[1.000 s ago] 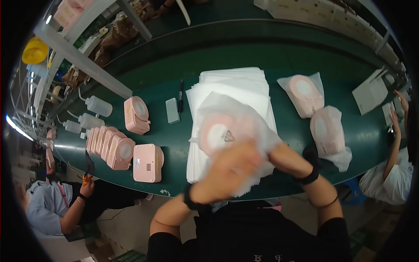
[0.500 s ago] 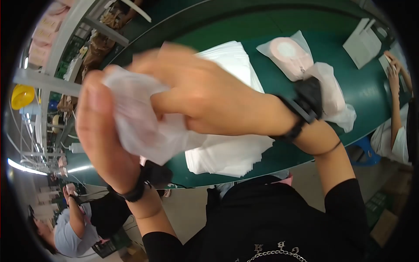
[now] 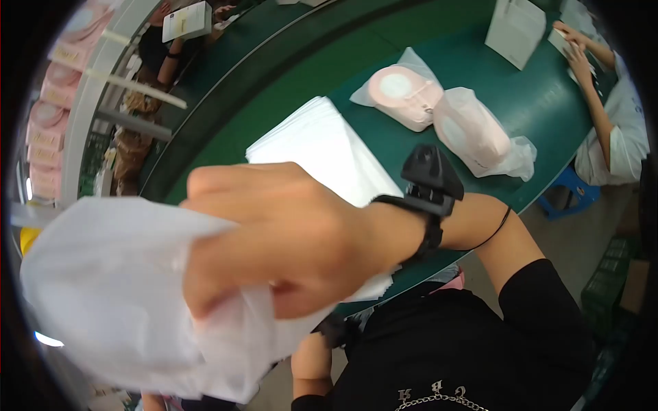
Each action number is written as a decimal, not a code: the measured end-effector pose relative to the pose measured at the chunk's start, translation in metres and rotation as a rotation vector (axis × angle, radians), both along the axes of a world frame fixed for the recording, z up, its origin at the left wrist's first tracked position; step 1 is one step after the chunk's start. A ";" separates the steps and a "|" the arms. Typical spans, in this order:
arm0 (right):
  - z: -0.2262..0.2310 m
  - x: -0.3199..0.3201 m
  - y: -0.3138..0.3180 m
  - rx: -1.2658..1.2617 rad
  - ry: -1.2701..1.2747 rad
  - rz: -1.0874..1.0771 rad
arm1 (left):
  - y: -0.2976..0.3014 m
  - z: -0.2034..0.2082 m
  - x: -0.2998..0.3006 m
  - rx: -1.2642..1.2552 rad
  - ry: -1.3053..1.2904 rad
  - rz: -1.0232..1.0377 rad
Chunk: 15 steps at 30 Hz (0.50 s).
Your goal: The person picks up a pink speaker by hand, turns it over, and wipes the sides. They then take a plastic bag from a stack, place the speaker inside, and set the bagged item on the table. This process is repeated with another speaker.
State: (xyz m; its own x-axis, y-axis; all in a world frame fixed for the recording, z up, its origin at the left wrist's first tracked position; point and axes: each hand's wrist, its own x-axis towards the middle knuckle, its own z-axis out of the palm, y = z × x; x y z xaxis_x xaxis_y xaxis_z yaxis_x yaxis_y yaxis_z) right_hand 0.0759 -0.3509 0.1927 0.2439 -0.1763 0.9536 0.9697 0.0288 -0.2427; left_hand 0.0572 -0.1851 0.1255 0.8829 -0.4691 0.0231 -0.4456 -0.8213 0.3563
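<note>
My right hand (image 3: 274, 240) is closed on a translucent white plastic bag (image 3: 123, 288), gripping its edge between bent fingers. The bag looks spread and puffed out at lower left, and I cannot make out whether anything is inside. Of my left arm only the forearm (image 3: 312, 363) shows; the hand is hidden behind the bag and my right hand. Beneath and beyond my right hand lies a stack of flat white bags (image 3: 322, 147) on the green table (image 3: 473, 61). To its right rest two pink rounded cases, one bagged case (image 3: 404, 96) touching the other bagged case (image 3: 473, 133).
A pale upright box (image 3: 515, 33) stands at the far right, near a co-worker's hands (image 3: 581, 61). Beyond the table edge is a blue stool (image 3: 569, 194). Pink boxes (image 3: 51, 120) fill a rack at left. At upper left, another person holds a white box (image 3: 186, 22).
The bag went from crumpled between both hands to spread wide at lower left. My right hand moved down; my left hand passed out of sight. The view has turned.
</note>
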 end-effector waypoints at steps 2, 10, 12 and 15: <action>-0.020 -0.007 -0.018 0.049 -0.045 -0.108 | -0.012 -0.003 -0.004 0.154 0.064 -0.090; -0.116 -0.042 -0.069 -0.451 0.947 0.082 | 0.005 0.042 -0.022 -0.004 -0.354 -0.944; -0.099 -0.061 -0.070 -0.644 1.044 0.151 | -0.003 0.039 -0.025 0.037 -0.319 -0.981; -0.084 -0.093 -0.088 -0.617 1.248 0.294 | -0.020 0.040 -0.011 -0.037 -0.083 -1.007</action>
